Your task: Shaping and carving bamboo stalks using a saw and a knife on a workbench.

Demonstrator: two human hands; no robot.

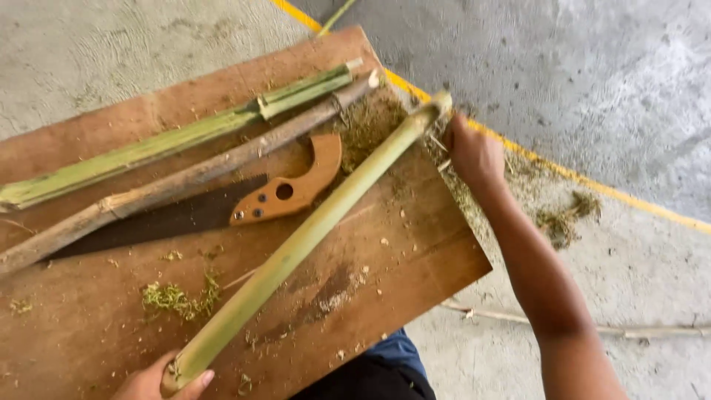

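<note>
Bamboo pole (311, 230) lies slantwise across a wooden board (415, 244), the left hand (159, 384) closed round its near end, the right hand (474, 152) gripping by its far tip. Scraping appears under way; a saw (222, 207) rests alongside, untouched.

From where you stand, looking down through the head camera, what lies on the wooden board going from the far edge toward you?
Split green bamboo strips → long brown rough stick → dark-bladed handsaw with a brown wooden handle → small heap of green shavings → left hand gripping the near end of the pale green bamboo pole.
</note>
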